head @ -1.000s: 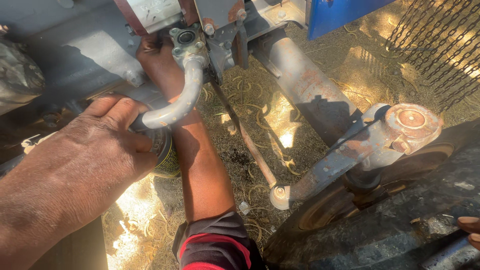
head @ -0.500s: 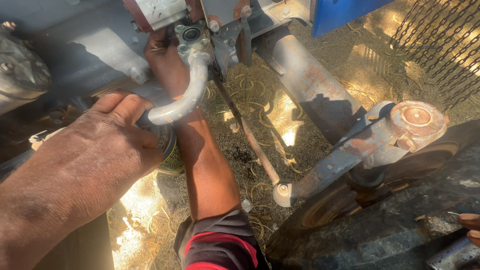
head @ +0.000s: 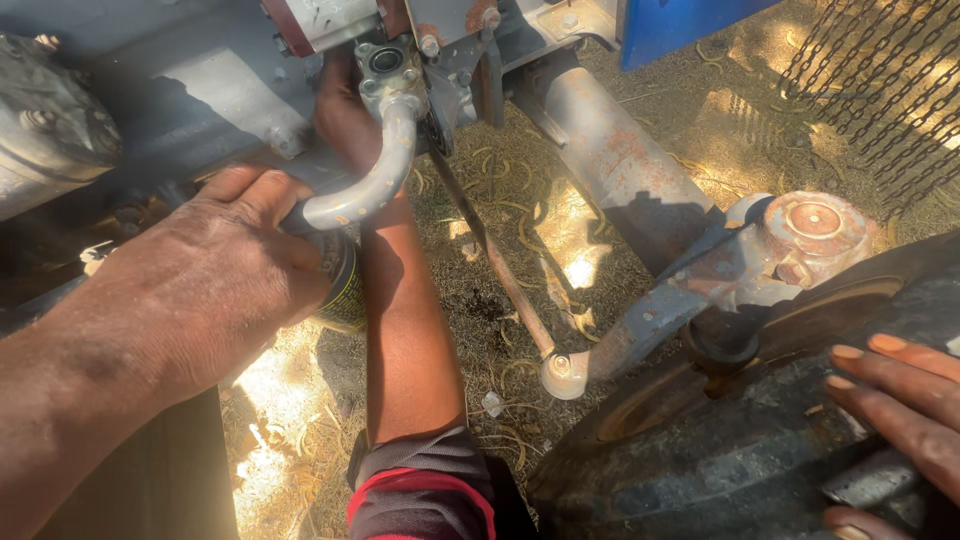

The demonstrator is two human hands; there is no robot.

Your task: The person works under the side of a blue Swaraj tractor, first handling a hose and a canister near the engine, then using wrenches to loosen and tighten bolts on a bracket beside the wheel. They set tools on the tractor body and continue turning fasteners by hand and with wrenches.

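The pipe (head: 388, 165) seems positioned but not yet fastened: its flange meets the housing (head: 200, 95) beside a co-worker's hand (head: 345, 115), left hand (head: 210, 290) clenched round its lower end, right hand (head: 900, 410) spread flat on the tyre (head: 700, 470).

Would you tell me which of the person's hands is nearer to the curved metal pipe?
Left. The left hand wraps around the curved metal pipe at its lower end; the right hand rests on the tyre, well off to the right.
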